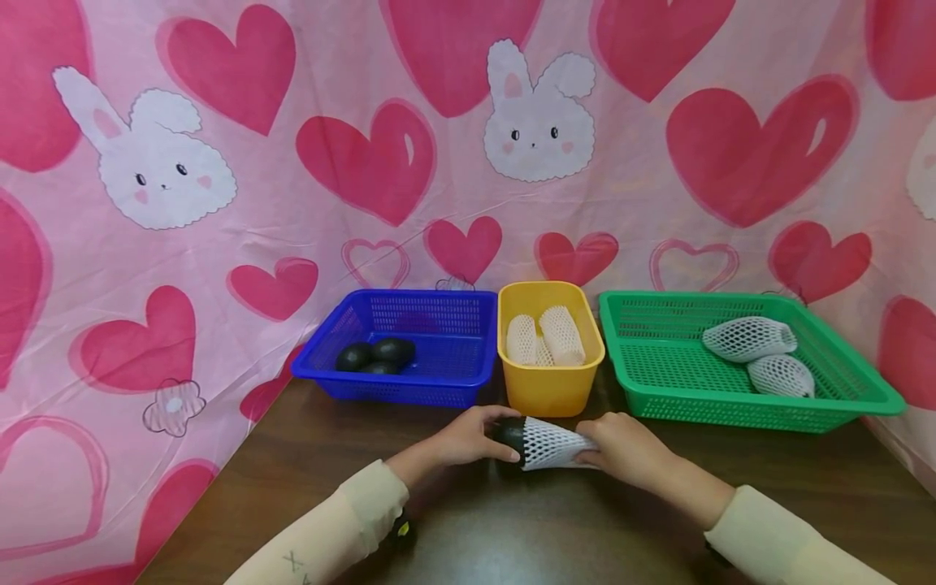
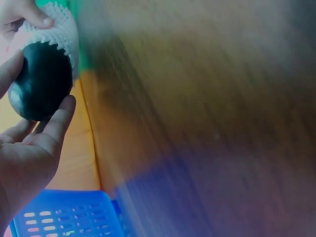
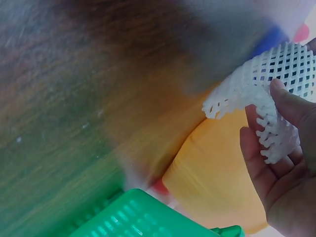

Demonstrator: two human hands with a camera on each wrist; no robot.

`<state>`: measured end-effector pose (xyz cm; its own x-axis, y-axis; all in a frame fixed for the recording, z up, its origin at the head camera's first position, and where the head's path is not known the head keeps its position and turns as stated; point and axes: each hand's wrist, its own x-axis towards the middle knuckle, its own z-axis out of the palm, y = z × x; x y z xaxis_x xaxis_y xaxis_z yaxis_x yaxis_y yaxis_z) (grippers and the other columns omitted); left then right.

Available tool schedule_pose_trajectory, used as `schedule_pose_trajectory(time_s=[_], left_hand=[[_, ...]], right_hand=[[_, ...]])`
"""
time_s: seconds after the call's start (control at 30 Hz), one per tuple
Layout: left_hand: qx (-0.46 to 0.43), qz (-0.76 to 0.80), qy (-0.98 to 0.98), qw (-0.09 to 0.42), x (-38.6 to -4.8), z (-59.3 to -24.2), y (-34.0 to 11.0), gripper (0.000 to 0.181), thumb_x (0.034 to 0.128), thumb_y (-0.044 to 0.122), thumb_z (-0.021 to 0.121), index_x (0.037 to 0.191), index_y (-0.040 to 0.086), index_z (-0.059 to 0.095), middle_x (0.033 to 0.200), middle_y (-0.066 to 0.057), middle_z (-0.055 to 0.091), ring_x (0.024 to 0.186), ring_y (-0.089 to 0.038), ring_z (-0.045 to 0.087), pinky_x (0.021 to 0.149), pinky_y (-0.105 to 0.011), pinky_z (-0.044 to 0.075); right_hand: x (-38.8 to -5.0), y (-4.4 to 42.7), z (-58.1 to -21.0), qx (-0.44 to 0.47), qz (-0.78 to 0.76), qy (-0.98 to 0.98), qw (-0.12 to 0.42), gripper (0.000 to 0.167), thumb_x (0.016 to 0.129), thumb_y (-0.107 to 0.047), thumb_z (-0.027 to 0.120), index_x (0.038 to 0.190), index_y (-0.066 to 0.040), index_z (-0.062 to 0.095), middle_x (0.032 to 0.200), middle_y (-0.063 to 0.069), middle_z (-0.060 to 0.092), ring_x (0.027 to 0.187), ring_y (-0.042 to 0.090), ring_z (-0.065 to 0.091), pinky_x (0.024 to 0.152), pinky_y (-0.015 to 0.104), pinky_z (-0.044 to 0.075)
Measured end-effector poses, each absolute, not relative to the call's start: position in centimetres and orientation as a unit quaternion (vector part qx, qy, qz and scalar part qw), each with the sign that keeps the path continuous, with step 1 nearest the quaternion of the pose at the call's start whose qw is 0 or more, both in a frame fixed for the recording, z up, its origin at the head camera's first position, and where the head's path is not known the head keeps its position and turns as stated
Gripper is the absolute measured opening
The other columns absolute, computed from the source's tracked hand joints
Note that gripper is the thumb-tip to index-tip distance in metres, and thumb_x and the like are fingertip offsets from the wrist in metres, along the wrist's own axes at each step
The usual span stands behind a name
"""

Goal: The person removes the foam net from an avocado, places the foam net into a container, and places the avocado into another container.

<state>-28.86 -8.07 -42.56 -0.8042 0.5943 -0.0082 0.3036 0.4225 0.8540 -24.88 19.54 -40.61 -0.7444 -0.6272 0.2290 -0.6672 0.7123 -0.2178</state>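
Between the two hands, over the tabletop (image 1: 483,540), we see a dark fruit (image 1: 513,432) only partly covered by a white foam net (image 1: 553,445). The left hand (image 1: 468,439) holds the bare end between thumb and fingers; the right hand (image 1: 630,448) pinches the net's far end. Beyond the left hand, a blue basket (image 1: 409,392) holds three bare fruits (image 1: 394,351), which we judge still to do. Straight ahead, a yellow bin (image 1: 550,392) holds more nets (image 1: 561,335). Beyond the right hand, a green basket (image 1: 731,411) holds two netted pieces (image 1: 749,338), seemingly finished.
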Motion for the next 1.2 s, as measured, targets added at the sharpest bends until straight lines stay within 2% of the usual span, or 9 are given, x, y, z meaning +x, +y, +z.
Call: schedule_pose_trajectory(time_s=[0.23,0.53,1.0,1.2], left_hand=[[0.252,0.471,0.830,0.159,-28.9,-42.3,-8.8,0.056,0.0779,0.018,0.083,0.129,0.012,0.061,0.118,-0.002,0.064,0.101,-0.017,0.063,0.085,-0.032,0.051],[0.237,0.487,0.826,0.156,-28.9,-42.0,-9.5,0.055,0.0777,0.014,0.083,0.128,0.011,0.061,0.116,-0.004,0.064,0.095,-0.018,0.062,0.083,-0.035,0.052],[0.253,0.484,0.824,0.152,-28.9,-41.5,-10.3,0.057,0.0800,0.015,0.081,0.131,0.006,0.058,0.123,-0.009,0.062,0.101,-0.019,0.063,0.084,-0.032,0.053],[0.256,0.481,0.824,0.152,-29.0,-41.5,-10.6,0.057,0.0802,0.015,0.081,0.131,0.006,0.058,0.123,-0.009,0.062,0.102,-0.019,0.062,0.084,-0.033,0.052]], right_hand=[[-24.9,20.2,-40.2,0.344,0.151,-0.924,0.070,0.017,0.077,-0.019,0.083,0.082,-0.014,0.067,0.071,-0.012,0.062,0.059,0.000,0.051,0.055,0.024,0.049],[-24.8,21.2,-39.4,0.336,0.134,-0.928,0.084,0.019,0.075,-0.020,0.084,0.084,-0.014,0.068,0.074,-0.009,0.065,0.060,0.001,0.055,0.056,0.025,0.051],[-23.9,22.6,-36.1,0.305,0.110,-0.938,0.124,0.022,0.073,-0.021,0.085,0.079,-0.014,0.066,0.065,-0.012,0.058,0.054,0.001,0.046,0.050,0.023,0.042],[-23.6,22.5,-34.6,0.289,0.159,-0.937,0.111,0.021,0.074,-0.022,0.085,0.085,-0.011,0.070,0.071,-0.008,0.064,0.055,0.001,0.049,0.049,0.021,0.044]])
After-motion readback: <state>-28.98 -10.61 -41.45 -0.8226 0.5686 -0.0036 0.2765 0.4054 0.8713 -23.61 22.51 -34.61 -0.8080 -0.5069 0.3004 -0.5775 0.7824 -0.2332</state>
